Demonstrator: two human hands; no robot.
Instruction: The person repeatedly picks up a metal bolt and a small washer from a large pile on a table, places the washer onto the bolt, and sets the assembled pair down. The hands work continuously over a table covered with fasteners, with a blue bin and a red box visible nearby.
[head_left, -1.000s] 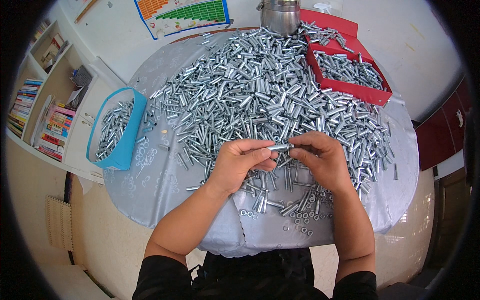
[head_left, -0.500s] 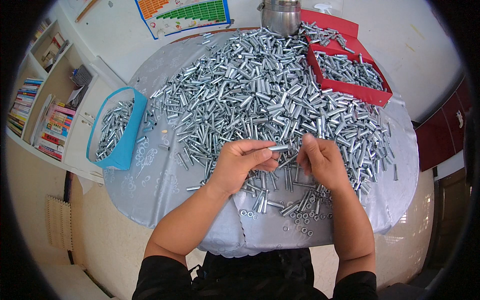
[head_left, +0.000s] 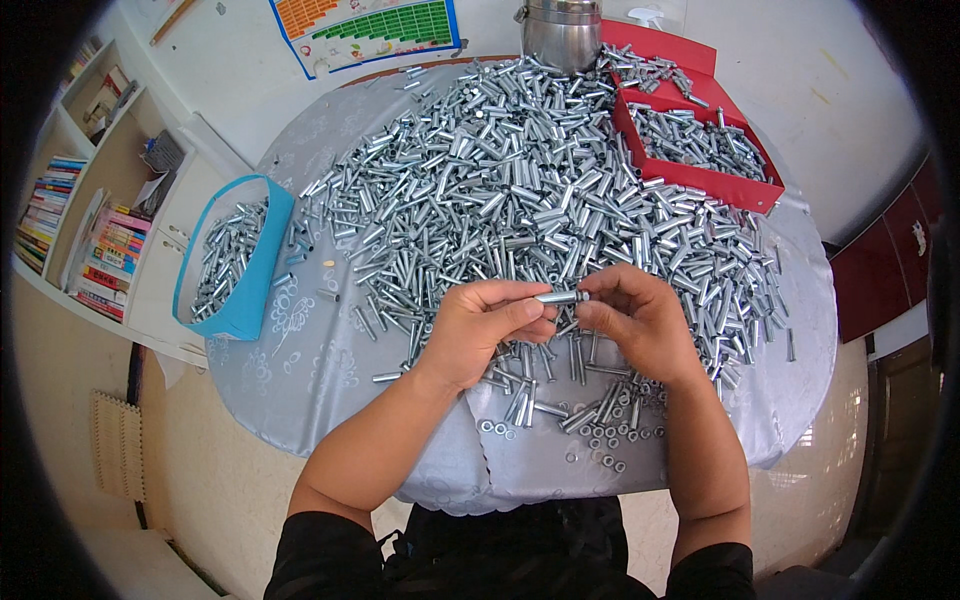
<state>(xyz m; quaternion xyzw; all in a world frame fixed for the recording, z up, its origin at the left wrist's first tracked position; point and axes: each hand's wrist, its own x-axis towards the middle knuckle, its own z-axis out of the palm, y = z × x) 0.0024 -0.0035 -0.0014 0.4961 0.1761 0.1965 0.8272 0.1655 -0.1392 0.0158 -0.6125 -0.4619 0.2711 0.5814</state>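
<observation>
Between thumb and fingers, my left hand (head_left: pixel 492 325) pinches a silvery sleeve anchor bolt (head_left: pixel 559 297), which lies level and points right. My right hand (head_left: pixel 640 318) has its thumb and forefinger closed on the nut end of that same bolt; its other fingers curl behind. Both hands are over the near edge of a big heap of metal sleeves and bolts (head_left: pixel 500 200). Below the right hand, loose nuts and washers (head_left: pixel 610 440) lie on the cloth, and a few washers (head_left: pixel 498 428) sit closer to my left forearm.
A blue open box (head_left: pixel 268 270) of metal parts stands at the left on the grey tablecloth (head_left: pixel 310 385). At the back right are a red box (head_left: pixel 715 190) holding more parts and a steel container (head_left: pixel 562 35). Bookshelves (head_left: pixel 95 200) line the left wall.
My right thumb and forefinger have come left and opened from a curled position, then closed on the bolt's right end. The left hand has stayed in place with the bolt.
</observation>
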